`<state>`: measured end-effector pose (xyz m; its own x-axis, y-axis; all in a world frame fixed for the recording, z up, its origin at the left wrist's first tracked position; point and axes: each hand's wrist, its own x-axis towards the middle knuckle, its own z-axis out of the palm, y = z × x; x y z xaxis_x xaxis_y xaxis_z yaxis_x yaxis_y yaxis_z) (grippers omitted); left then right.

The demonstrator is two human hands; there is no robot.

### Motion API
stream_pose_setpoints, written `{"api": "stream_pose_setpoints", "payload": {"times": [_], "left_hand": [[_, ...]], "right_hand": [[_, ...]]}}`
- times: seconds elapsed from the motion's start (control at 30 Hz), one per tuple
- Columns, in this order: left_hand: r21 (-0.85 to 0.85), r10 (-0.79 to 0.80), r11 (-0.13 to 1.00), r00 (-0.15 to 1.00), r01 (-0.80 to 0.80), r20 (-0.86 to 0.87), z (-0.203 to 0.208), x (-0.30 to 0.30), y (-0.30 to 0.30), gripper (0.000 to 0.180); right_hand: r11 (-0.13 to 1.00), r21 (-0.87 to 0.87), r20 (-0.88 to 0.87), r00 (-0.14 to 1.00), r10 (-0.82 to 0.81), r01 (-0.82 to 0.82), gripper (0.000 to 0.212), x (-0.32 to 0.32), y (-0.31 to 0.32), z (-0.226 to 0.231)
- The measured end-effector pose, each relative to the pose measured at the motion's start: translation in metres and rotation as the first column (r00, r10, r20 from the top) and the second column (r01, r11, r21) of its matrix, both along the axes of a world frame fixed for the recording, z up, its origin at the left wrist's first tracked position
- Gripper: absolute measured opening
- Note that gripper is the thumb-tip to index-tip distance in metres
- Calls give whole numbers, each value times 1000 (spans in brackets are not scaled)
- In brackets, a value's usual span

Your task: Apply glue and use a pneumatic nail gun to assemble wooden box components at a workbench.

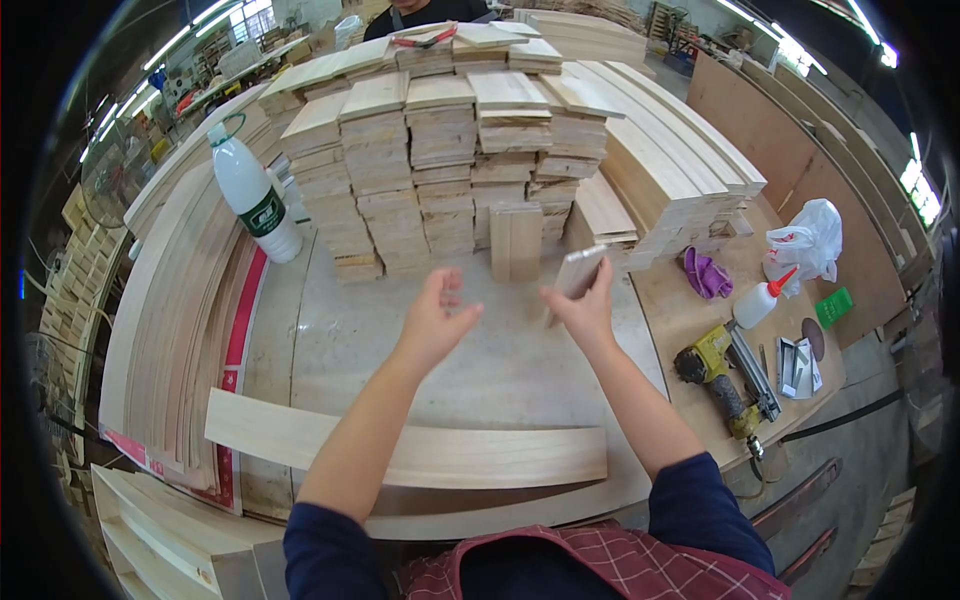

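My right hand (pixel 588 305) grips a short wooden board (pixel 577 273), held up on its edge over the table. My left hand (pixel 437 312) hovers over the tabletop with its fingers apart and nothing in them. Between and beyond the hands, a few short boards (pixel 515 243) stand upright against a tall stack of short boards (pixel 440 150). Nearer to me a long pale plank (pixel 430 452) lies across the table, passing under my left forearm.
Long boards (pixel 680 150) are piled at the right rear, thin strips (pixel 180 330) at the left beside a large bottle (pixel 255 195). On the right lie a nail gun (pixel 725 375), a glue bottle (pixel 760 300), a purple cloth (pixel 706 273) and a plastic bag (pixel 806 245). Behind the stack is another person (pixel 425 15).
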<state>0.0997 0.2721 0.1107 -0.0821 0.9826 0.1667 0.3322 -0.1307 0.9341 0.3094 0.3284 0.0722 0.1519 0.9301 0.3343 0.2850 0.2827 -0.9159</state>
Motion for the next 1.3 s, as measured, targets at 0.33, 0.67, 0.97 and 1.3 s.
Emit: {"api": "stream_pose_setpoints", "payload": {"times": [0.33,0.67,0.97,1.3], "left_hand": [[-57,93,995,963,-81,252,-81,39,117,64],[258,201,917,912,-304,358,-26,36,52,35],[217,192,805,590,-552,784,26,7,-13,41],[122,304,826,616,-551,726,8,12,-25,34]], "right_hand": [[976,-123,71,979,189,-179,99,41,-37,-7],[999,21,69,997,46,-47,101,-19,16,-5],[980,22,207,958,-199,199,97,-97,57,-13],[950,100,314,896,-313,297,99,-102,57,-17]]}}
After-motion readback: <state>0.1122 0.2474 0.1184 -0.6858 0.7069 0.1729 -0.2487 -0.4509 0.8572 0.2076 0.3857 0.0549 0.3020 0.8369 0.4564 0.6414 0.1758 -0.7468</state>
